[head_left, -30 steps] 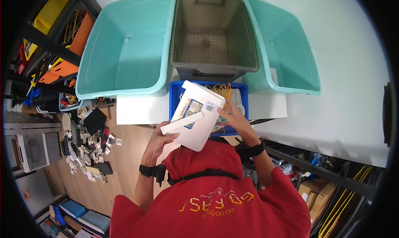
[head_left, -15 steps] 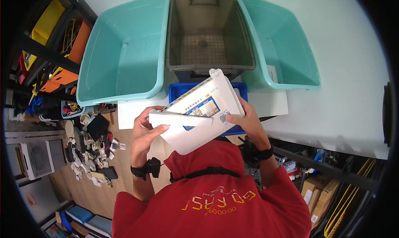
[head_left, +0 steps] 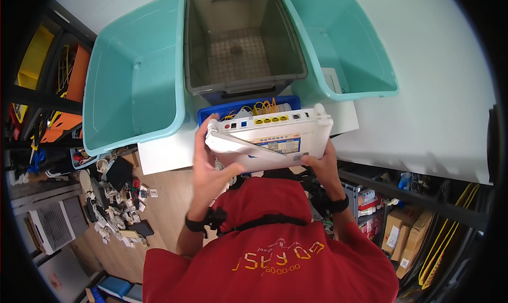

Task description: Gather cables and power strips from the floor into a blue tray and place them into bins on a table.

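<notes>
The flat white plastic router (head_left: 270,139) was turned from a tilted, label-up position to level, its rear edge with yellow ports facing up. The left hand (head_left: 211,163) shifted under its left end; the right hand (head_left: 320,163) moved to its right underside.

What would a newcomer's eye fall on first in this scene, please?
Probably the white router at centre, gripped by the left hand and right hand, its port side upward. Behind it stand two turquoise bins flanking a grey bin, above a blue crate.
</notes>
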The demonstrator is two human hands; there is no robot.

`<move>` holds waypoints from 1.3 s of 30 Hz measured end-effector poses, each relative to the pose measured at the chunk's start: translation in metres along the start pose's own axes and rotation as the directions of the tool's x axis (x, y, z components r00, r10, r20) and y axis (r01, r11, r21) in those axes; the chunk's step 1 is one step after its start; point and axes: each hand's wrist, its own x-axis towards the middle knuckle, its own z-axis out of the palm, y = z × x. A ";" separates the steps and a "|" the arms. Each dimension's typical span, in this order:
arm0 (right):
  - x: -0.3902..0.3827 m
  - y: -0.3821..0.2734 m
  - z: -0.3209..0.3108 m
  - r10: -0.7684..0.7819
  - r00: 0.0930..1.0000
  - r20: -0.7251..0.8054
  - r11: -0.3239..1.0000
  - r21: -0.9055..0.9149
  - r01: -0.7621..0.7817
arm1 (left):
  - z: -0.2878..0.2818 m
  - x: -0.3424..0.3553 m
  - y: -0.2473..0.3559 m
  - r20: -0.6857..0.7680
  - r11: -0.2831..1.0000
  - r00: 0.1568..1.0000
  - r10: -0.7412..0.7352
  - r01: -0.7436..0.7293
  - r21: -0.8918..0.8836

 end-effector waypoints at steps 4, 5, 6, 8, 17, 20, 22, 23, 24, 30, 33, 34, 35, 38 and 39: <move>0.007 0.011 -0.022 -0.196 0.980 -0.022 0.953 -0.241 0.185 | 0.045 0.008 -0.019 -0.185 0.977 0.982 -0.028 0.066 0.201; 0.010 0.007 -0.028 -0.195 0.981 -0.019 0.954 -0.238 0.185 | 0.056 0.011 -0.022 -0.240 0.976 0.966 -0.094 0.137 0.170; 0.014 0.000 -0.033 -0.175 0.984 -0.035 0.966 -0.201 0.165 | 0.062 0.017 -0.020 -0.217 0.971 0.975 -0.041 0.090 0.220; 0.023 -0.014 -0.046 -0.154 0.987 -0.050 0.977 -0.158 0.145 | 0.074 0.031 -0.019 -0.197 0.953 0.980 -0.025 0.083 0.291; 0.071 -0.083 -0.141 -0.354 0.934 0.038 0.882 -0.318 0.347 | 0.179 0.092 -0.022 -0.251 0.978 0.965 0.072 -0.019 0.208; 0.102 -0.122 -0.168 -0.278 0.959 -0.055 0.937 -0.234 0.259 | 0.204 0.121 -0.014 -0.127 0.960 0.989 0.076 -0.038 0.276; 0.128 -0.144 -0.191 -0.230 0.966 -0.115 0.963 -0.173 0.208 | 0.222 0.142 -0.006 -0.022 0.988 0.999 0.036 -0.033 0.153; 0.141 -0.156 -0.204 -0.146 0.976 -0.164 0.987 -0.089 0.132 | 0.228 0.155 -0.005 0.035 0.976 0.999 0.017 -0.024 0.217; 0.157 -0.167 -0.214 -0.059 0.980 -0.193 0.998 0.003 0.060 | 0.236 0.167 -0.004 0.076 0.964 0.996 0.041 -0.059 0.259; 0.254 -0.204 -0.293 0.030 0.997 -0.070 0.994 -0.107 -0.038 | 0.268 0.209 -0.032 0.064 0.890 0.998 0.016 -0.043 0.453; 0.300 -0.190 -0.313 0.151 0.987 -0.046 0.965 -0.211 -0.158 | 0.269 0.212 -0.045 0.066 0.830 0.997 -0.027 -0.015 0.558; 0.313 -0.181 -0.319 0.151 0.987 -0.046 0.963 -0.217 -0.158 | 0.271 0.212 -0.050 0.092 0.804 0.996 -0.003 -0.052 0.593; 0.329 -0.164 -0.325 0.275 0.962 0.005 0.938 -0.224 -0.266 | 0.271 0.211 -0.055 0.115 0.773 0.993 0.021 -0.089 0.629; 0.357 -0.123 -0.328 0.470 0.881 0.054 0.852 -0.286 -0.438 | 0.271 0.206 -0.070 0.133 0.722 0.991 0.026 -0.110 0.683; 0.365 -0.113 -0.327 0.540 0.840 0.045 0.803 -0.328 -0.498 | 0.272 0.204 -0.075 0.148 0.694 0.989 0.029 -0.126 0.709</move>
